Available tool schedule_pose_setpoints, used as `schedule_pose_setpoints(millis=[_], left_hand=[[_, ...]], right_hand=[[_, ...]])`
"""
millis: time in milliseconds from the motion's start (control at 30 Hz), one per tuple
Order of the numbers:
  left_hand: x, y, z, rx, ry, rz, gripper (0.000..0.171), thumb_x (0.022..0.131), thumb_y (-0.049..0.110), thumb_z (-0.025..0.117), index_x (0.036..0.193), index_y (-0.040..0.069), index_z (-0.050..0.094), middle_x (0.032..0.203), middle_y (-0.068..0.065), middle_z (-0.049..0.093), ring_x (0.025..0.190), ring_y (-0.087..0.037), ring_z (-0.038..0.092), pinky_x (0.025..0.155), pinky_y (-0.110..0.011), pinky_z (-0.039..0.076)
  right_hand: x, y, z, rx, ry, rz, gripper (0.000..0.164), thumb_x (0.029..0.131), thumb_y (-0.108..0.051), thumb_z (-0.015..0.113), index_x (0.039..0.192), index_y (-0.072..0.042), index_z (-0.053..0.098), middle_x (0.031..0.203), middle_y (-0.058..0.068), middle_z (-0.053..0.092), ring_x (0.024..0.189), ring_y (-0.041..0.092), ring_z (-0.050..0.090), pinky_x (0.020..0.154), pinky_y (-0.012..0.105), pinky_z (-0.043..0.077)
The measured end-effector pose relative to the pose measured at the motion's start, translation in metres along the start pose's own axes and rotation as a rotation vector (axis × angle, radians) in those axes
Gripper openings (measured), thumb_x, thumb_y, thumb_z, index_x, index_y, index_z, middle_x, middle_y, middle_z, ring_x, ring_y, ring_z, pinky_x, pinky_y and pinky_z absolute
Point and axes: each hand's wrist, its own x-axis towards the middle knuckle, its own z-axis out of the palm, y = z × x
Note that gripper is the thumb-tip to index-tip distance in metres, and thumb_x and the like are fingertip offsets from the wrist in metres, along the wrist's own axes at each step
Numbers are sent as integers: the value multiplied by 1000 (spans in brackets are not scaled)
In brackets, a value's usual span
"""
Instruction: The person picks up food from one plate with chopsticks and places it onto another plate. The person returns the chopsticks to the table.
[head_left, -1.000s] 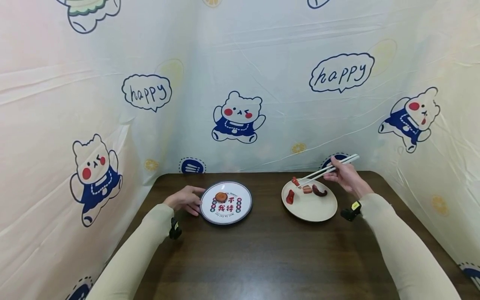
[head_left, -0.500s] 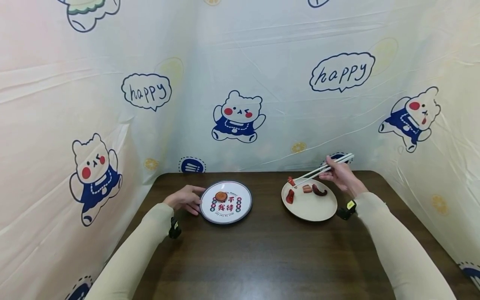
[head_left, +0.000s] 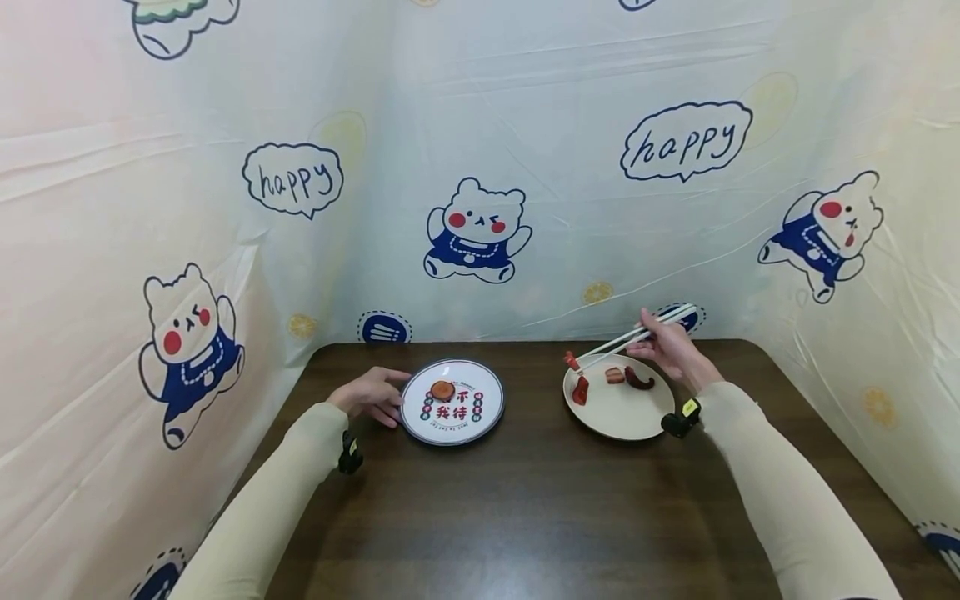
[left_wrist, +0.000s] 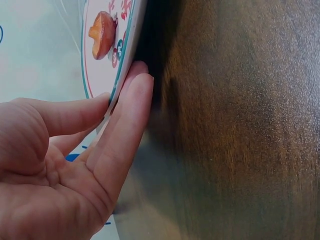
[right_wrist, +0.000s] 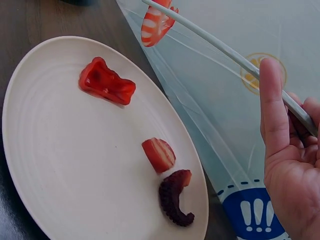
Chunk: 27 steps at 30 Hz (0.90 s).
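Note:
In the head view my left hand (head_left: 370,395) holds the rim of a white plate (head_left: 486,417) with a blue edge and red lettering. The left wrist view has the thumb over this rim and fingers beneath it. A brown mushroom (left_wrist: 103,36) lies on that plate. My right hand (head_left: 671,348) grips white chopsticks (head_left: 609,345), and a red-and-white striped piece like a shrimp (right_wrist: 156,30) is held at their tips, above the far left edge of a cream plate (right_wrist: 75,175). On the cream plate lie a red pepper piece (right_wrist: 106,82), a striped meat-like chunk (right_wrist: 159,155) and a dark curled tentacle (right_wrist: 173,200).
Both plates stand toward the back of a dark wooden table (head_left: 480,517), with a gap of bare wood between them. A printed cloth (head_left: 555,167) hangs around the back and sides, close behind the right hand.
My right hand has shifted left, carrying the chopsticks and the striped piece across the far left part of the cream plate. The left hand and its plate stay put.

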Motion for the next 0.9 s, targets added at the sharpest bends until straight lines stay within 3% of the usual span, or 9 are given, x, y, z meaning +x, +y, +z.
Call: schedule_pose_setpoints(millis=[367,667,900], left_hand=[[2,-2,0,7,2,7,61,90,3,58,147,11,36,97,-23,60,75,-32,67,68,-42,59],[0,-1,0,14,11,15,62,90,4,59,147,11,35,98,-22,60,75,-33,67,68,-42,59],[0,-1,1,16,10,19,61,91,3,58,147,11,34,98,-22,60,75,-32,67,67,-42,59]], right_hand=[[8,7,11,-48,21,-8,35,98,-36,47,102,-2,53,82,15,64,71,25,69,75,35,58],[6,2,29,-60,-39,0,36,99,-35,44,106,0,48,83,15,65,71,24,70,80,38,56],[9,4,43,-38,-25,14,35,99,-34,45,105,0,51,81,16,64,70,26,69,81,39,56]])
